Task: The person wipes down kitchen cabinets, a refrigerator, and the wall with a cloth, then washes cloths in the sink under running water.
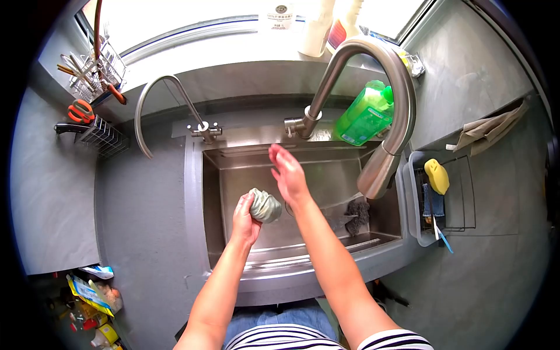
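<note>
A bunched, pale grey-green cloth (265,206) is held by my left hand (246,220) over the left half of the steel sink (256,254). The fingers and thumb of that hand wrap round the cloth's left side. Farther up and to the right, my right hand (287,175) is raised over the sink near the faucet base, its fingers extended and nothing in it. It is apart from the cloth. A dark grey scrubber (357,217) lies in the right part of the sink.
A large curved faucet (402,99) arches over the sink's right side, a thin one (169,79) stands left. Behind is a green bottle (366,114). A plastic bin (415,198) with a yellow sponge (437,177) hangs right. Orange-handled scissors (81,111) stand left in a wire holder (105,137).
</note>
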Demonstrator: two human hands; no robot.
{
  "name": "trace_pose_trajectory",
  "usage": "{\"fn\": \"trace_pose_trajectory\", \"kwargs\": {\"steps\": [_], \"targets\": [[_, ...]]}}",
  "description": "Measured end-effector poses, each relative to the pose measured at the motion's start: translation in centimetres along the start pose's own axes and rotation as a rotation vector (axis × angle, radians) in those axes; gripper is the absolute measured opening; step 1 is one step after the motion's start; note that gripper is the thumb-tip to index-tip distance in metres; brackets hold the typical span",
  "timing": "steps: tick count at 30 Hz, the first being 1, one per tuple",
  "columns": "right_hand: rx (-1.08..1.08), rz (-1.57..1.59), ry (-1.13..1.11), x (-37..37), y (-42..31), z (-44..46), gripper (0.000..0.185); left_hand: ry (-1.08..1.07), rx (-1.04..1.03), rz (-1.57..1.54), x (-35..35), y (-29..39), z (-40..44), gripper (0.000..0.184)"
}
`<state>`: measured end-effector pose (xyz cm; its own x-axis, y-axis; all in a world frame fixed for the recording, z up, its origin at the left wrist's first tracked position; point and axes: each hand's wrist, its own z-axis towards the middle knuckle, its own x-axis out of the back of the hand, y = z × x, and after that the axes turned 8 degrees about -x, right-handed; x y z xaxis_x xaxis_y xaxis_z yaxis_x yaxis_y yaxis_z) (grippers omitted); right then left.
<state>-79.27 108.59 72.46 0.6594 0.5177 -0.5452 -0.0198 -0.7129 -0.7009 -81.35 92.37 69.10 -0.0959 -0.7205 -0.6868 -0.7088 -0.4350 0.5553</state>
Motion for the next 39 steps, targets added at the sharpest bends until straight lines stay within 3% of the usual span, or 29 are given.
{"fn": "trace_pose_trajectory", "kwargs": {"steps": [4, 7, 9, 11, 13, 15, 16, 17, 19, 20, 23, 25, 27, 29, 32, 33, 34, 35, 36, 37, 39], "targets": [[-0.057, 0.783, -0.297, -0.3, -2.8, 3.6, 0.012, 0.022, -0.053, 0.007, 0.2, 1.2, 0.1, 0.016], [0.08, 0.779, -0.351, 0.4, -1.7, 2.5, 0.011, 0.036, -0.033, -0.024, 0.2, 2.3, -0.4, 0.019], [0.169, 0.365, -0.255, 1.3, -1.1, 0.1, 0.013, 0.039, -0.079, 0.065, 1.1, 2.3, -0.3, 0.024], [0.244, -0.356, -0.121, 2.4, 1.6, -1.8, 0.03, -0.002, -0.092, 0.178, 2.3, 1.6, 0.0, 0.034], [0.361, -0.863, -0.113, 4.0, 6.1, -4.7, 0.053, -0.025, -0.007, 0.214, 2.2, 1.2, -0.5, 0.033], [0.12, -0.932, -0.151, 4.1, 7.2, -7.5, 0.068, -0.081, 0.09, 0.079, 2.4, 0.4, -0.5, 0.03], [0.066, -0.836, -0.095, 4.5, 7.7, -7.7, 0.062, -0.103, 0.093, 0.121, 2.9, -0.1, -0.4, 0.032], [0.056, -0.833, -0.004, 4.9, 7.8, -8.1, 0.06, -0.123, 0.095, 0.163, 3.4, -0.7, -0.4, 0.035], [0.038, -0.819, 0.173, 5.0, 7.7, -9.0, 0.056, 0.039, 0.122, 0.467, 2.4, -1.0, -0.8, 0.043], [0.293, -0.97, 0.274, 5.0, 7.9, -9.4, 0.048, 0.118, 0.134, 0.623, 1.9, -1.1, -1.1, 0.047], [0.273, -1.219, 0.044, 5.1, 6.7, -10.4, 0.043, -0.195, 0.579, 0.198, 1.8, -0.4, -1.3, 0.059], [0.226, -1.02, -0.16, 5.2, 6.8, -10.3, 0.039, -0.084, 0.528, 0.284, 2.3, -2.7, -0.9, 0.056], [0.319, -0.855, 0.071, 4.5, 6.1, -11.0, 0.04, -0.025, 0.387, 0.22, 3.8, -4.7, -0.1, 0.055], [0.493, -0.864, 0.349, 6.0, 7.6, -9.5, 0.038, -0.03, 0.429, 0.261, 0.5, -3.3, -1.5, 0.052], [0.19, -0.757, 0.207, 7.5, 7.4, -9.5, 0.028, -0.234, 0.585, 0.212, 0.9, -2.8, -1.3, 0.051], [0.084, -0.75, 0.178, 7.4, 6.7, -9.8, 0.027, -0.276, 0.555, 0.355, 0.7, -2.4, -1.5, 0.058], [0.22, -0.84, 0.212, 8.2, 7.3, -9.3, 0.026, -0.316, 0.524, 0.497, 0.5, -1.8, -1.8, 0.068], [0.115, -0.878, 0.227, 8.5, 7.1, -9.3, 0.027, -0.357, 0.49, 0.639, 0.2, -1.2, -2.1, 0.081], [0.013, -0.916, 0.241, 8.8, 6.5, -9.3, 0.028, -0.462, 0.336, 0.834, -0.1, -0.9, -2.3, 0.11], [-0.093, -0.954, 0.252, 8.8, 6.1, -9.3, 0.029, -0.525, -0.014, 1.202, 0.3, -1.7, -2.8, 0.118], [-0.11, -0.873, 0.249, 8.2, 6.3, -9.5, 0.032, -0.692, -0.378, 1.372, -0.2, -2.6, -3.5, 0.109]]}}
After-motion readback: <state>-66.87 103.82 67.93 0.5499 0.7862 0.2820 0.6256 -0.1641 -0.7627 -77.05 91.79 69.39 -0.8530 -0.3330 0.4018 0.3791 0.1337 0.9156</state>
